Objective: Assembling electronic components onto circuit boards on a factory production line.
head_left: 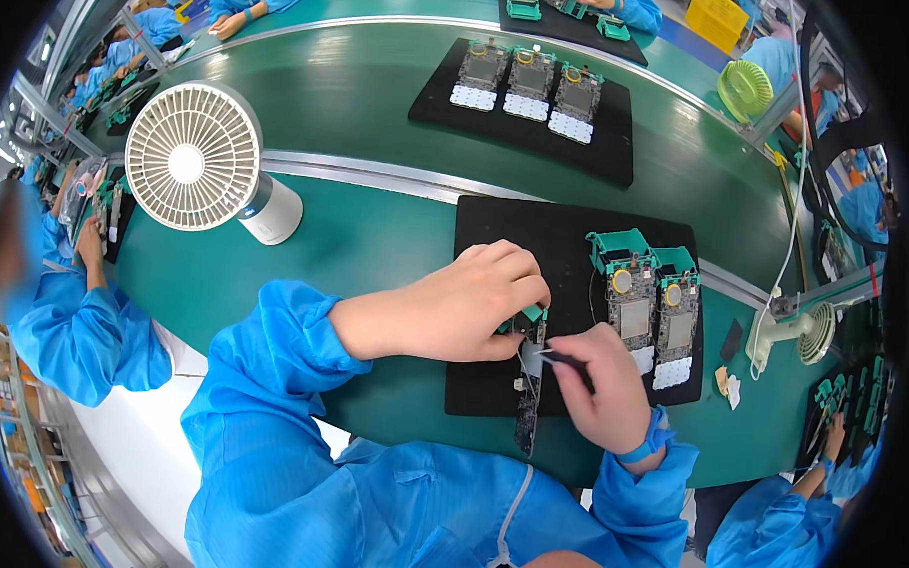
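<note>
A narrow dark circuit board [525, 422] is held on edge over the near side of a black mat [481, 385]. My left hand [474, 300] is closed round its far end, where a green plastic part [536, 314] shows beside the fingers. My right hand [611, 395] is closed on a slim black tool [572, 366] with a bright metal tip. That tip is at the board's upper part, just below my left fingers; whether it touches cannot be told. Right of my hands, two circuit boards [635, 318] [678, 327] with green plastic frames lie on the mat.
A white fan [194, 160] stands to the left. Behind a metal rail [378, 176], another black mat [609, 154] bears three circuit boards [529, 81]. Paper scraps [728, 384] and a small pale fan [808, 331] are at the right. Co-workers [68, 301] sit on both sides.
</note>
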Available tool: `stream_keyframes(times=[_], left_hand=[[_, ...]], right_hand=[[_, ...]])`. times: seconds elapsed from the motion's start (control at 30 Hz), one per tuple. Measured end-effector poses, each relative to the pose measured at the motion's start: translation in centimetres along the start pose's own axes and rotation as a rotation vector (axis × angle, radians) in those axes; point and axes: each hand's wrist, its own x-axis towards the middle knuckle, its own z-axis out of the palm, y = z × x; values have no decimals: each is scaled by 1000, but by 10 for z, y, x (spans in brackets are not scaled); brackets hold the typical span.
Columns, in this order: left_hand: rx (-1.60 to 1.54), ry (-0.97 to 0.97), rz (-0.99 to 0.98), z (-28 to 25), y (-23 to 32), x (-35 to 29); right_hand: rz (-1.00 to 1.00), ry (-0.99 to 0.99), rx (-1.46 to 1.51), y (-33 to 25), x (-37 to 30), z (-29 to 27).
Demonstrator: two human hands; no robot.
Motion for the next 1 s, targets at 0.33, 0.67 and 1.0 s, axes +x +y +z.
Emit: stream_keyframes(times=[0.33, 0.67, 1.0], left_hand=[[-98, 100, -125, 22, 3, 2], [-496, -306, -18, -16, -21, -1], [-561, -383, 11, -17, -29, 7]], right_hand=[[-140, 277, -234, 18, 12, 22], [159, 413, 248, 10, -6, 12], [-168, 241, -292, -10, -7, 32]])
